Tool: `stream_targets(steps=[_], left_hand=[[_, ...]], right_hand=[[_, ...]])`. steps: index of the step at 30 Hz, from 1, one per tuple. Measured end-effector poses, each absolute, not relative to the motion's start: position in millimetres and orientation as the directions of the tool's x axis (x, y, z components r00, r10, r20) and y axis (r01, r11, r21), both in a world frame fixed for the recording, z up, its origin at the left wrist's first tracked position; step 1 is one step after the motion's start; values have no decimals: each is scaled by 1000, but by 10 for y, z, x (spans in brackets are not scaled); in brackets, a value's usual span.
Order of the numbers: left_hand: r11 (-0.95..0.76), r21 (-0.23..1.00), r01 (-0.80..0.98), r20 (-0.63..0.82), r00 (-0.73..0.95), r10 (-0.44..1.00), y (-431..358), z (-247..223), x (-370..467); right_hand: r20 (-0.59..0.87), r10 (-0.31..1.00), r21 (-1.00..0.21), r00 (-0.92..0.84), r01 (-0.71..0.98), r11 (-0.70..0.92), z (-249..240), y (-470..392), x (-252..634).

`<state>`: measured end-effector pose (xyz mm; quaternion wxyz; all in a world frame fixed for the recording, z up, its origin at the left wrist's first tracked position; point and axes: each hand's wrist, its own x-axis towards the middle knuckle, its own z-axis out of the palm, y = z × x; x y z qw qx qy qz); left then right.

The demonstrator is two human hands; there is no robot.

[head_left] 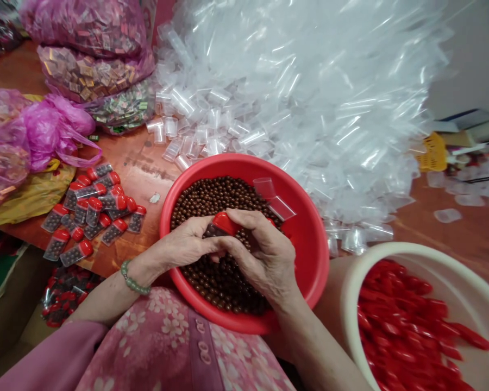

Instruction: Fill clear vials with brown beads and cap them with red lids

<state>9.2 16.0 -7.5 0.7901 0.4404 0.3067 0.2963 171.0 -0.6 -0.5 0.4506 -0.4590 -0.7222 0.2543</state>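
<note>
Above a red basin (309,260), both my hands grip one small clear container with a red cap (223,222), dark balls showing inside it. My left hand (189,241), with a green bead bracelet on its wrist, closes around the container's body. The thumb and fingers of my right hand (264,250) press at the red cap. Brown balls (212,193) fill much of the basin under my hands, and some are hidden by them. Two clear empty containers (281,206) lie on the basin's far right side.
A large heap of clear containers (309,98) spreads behind the basin. Capped, filled containers (93,203) lie on the table at left, with more in a box below. A cream tub (352,304) of red caps (399,326) stands at right. Pink bags (93,32) sit back left.
</note>
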Motion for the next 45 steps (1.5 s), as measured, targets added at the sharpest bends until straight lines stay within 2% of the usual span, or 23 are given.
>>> stream_targets(steps=[3,6,13,23,27,29,32,37,41,45], left_hand=[[421,888,-187,-216,639,738,177,-69,87],[403,905,-135,-229,642,731,185,-72,91],[411,903,-123,-232,666,709,185,-47,90],[407,910,-80,-254,668,699,178,-53,95],[390,918,-72,-253,652,715,182,-76,93],[422,900,-109,-249,664,705,184,-81,87],[469,860,-202,-230,666,710,190,-84,77],[514,809,-286,-221,662,716,207,-86,75],[596,738,-317,-288,651,703,205,-73,94],[610,712,-347,-271,666,695,193,-72,103]], right_hand=[[282,953,-889,-112,343,304,52,22,1709],[214,974,-933,-74,279,227,78,20,1681],[329,944,-880,12,367,302,13,-54,1625],[242,969,-934,-37,260,244,26,-43,1679],[300,954,-914,23,294,280,-63,-84,1619],[374,927,-874,18,340,346,-112,-101,1607],[455,880,-775,-136,427,467,-141,-96,1647],[479,790,-491,-382,630,602,-90,-35,1702],[488,745,-300,-454,715,632,-95,-10,1666],[566,684,-195,-460,731,653,-130,14,1645]])
